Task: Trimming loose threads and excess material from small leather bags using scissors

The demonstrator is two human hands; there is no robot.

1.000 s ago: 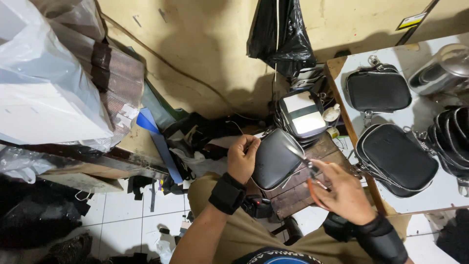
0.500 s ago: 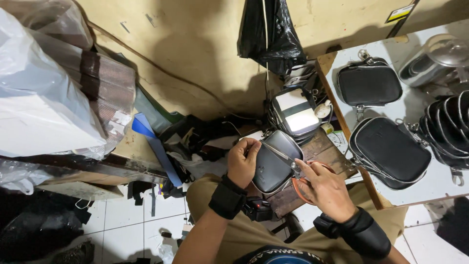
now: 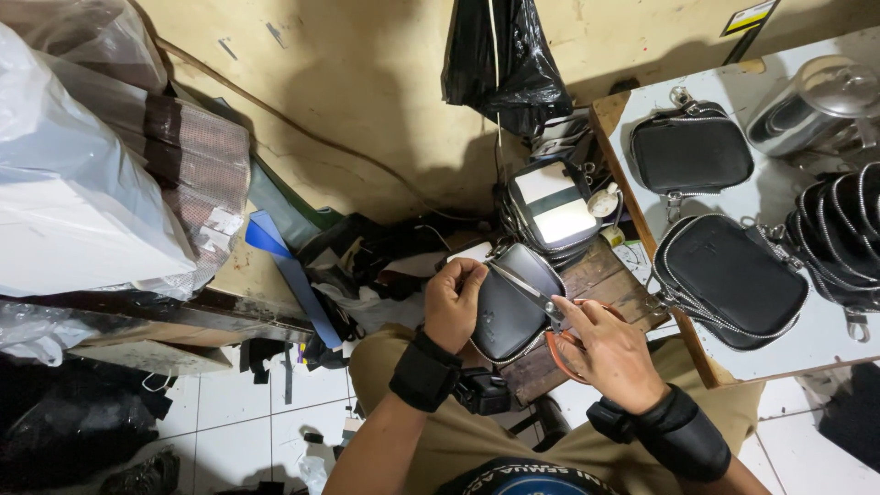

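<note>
My left hand (image 3: 454,301) grips the top left edge of a small black zippered pouch (image 3: 510,312), holding it upright over my lap. My right hand (image 3: 610,353) holds scissors (image 3: 550,316) with orange handles; the blades lie across the pouch's upper right edge. The pouch sits in front of a worn wooden block (image 3: 596,298). Both wrists wear black cuffs.
Two finished black pouches (image 3: 690,151) (image 3: 733,275) lie on a white table (image 3: 816,344) at right, beside a stack of more pouches (image 3: 848,234). A black plastic bag (image 3: 504,60) hangs on the wall. Wrapped fabric rolls (image 3: 92,183) stand at left; scraps litter the tiled floor.
My right hand has moved in with the scissors, blades now laid across the pouch's top edge. The view has shifted slightly to the right.
</note>
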